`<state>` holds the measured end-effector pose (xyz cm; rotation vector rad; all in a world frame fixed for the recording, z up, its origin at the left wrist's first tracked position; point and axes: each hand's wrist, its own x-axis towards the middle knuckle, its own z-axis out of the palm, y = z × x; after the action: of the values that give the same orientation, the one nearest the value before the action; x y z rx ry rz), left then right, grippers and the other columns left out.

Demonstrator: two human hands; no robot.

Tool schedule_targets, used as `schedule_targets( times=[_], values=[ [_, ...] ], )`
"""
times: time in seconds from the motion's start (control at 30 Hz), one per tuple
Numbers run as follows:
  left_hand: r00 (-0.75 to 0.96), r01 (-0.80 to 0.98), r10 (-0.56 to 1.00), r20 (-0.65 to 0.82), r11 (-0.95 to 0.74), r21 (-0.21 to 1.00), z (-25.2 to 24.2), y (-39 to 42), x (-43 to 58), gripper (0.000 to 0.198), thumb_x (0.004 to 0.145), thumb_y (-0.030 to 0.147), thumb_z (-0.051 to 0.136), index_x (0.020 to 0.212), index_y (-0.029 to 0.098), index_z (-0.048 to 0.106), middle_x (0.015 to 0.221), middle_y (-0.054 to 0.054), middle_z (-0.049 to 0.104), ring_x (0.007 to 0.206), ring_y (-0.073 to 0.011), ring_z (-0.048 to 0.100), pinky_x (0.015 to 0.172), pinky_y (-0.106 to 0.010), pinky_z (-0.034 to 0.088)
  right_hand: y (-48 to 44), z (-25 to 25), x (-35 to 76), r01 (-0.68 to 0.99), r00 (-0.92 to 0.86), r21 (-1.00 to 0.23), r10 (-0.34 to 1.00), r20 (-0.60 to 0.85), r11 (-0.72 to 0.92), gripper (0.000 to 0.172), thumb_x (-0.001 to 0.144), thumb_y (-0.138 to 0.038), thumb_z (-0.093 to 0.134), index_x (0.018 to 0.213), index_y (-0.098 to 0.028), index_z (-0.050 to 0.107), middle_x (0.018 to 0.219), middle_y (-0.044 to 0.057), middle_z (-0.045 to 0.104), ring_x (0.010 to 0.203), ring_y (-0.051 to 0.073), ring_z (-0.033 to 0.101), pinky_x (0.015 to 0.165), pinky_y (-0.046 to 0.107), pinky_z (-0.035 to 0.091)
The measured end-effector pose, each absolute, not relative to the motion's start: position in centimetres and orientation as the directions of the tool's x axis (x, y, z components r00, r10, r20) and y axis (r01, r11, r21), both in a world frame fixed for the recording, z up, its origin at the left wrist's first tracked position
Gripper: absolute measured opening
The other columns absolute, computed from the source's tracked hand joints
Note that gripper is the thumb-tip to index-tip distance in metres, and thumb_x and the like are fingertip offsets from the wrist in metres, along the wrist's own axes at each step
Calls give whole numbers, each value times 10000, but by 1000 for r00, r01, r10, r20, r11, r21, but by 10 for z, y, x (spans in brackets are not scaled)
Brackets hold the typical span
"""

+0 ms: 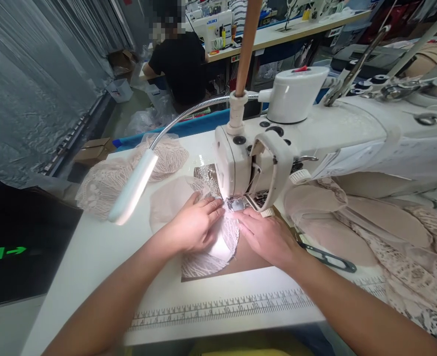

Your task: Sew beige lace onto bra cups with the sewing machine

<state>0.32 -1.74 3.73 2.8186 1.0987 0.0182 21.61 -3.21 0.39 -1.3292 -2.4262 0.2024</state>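
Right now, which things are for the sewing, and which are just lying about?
For the sewing:
lace piece under the left hand and right hand
sewing machine
lamp

Seemingly just lying about:
dark tool
cardboard boxes
lace heap at left, maybe waiting

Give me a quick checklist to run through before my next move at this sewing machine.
1. Left hand resting on the lace-edged piece: ok.
2. Right hand on the work, opposite the left: ok.
3. Fingertips safely clear of the needle: cannot tell; both hands are close in, but the gap is too small to judge.
4. Needle up or down on the sewing machine: cannot tell; too little detail.
5. Lamp lit: ok.
6. Dark tool off the lace-edged piece: ok; it lies beside the right forearm.
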Motion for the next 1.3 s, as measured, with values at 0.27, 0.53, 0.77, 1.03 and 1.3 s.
schedule_targets(
  times=[0.27,0.53,0.77,1.03,1.3],
  values=[
    [760,631,639,120,-769,102,24,-32,11,366,801,116,493,1155,107,586,1174,-164,593,1115,-300,511,1045,-533,307,-32,1,221,755,-480,-337,824,300,562,314,898,-153,415,1028,-219,694,863,56,692,738,171,608,673,272,436],
    [757,620,635,152,-772,136,20,-35,14,355,850,160,450,1176,108,580,1032,-134,592,957,-257,517,992,-506,344,-35,4,220,702,-540,-357,787,298,616,310,864,-88,418,899,-183,712,794,39,672,662,134,568,592,251,394],
    [770,614,628,112,-777,139,20,-37,14,384,853,210,458,1215,172,578,941,-107,542,890,-243,485,954,-506,343,-35,6,218,695,-530,-395,800,283,600,316,850,-74,418,909,-172,713,819,41,663,660,129,542,594,250,389],
    [777,604,622,97,-780,163,22,-32,10,350,851,209,452,1166,182,603,954,-98,534,892,-229,494,959,-511,340,-36,10,218,688,-550,-393,791,266,610,348,856,-68,405,1009,-154,706,810,47,640,637,126,490,573,256,364],
    [761,609,629,159,-777,157,15,-22,2,408,849,189,445,1242,173,550,1032,-115,577,1001,-258,533,998,-551,319,-32,7,215,751,-526,-326,819,230,574,375,798,-41,448,1059,-175,681,899,45,657,700,149,513,580,263,357]
  ],
)
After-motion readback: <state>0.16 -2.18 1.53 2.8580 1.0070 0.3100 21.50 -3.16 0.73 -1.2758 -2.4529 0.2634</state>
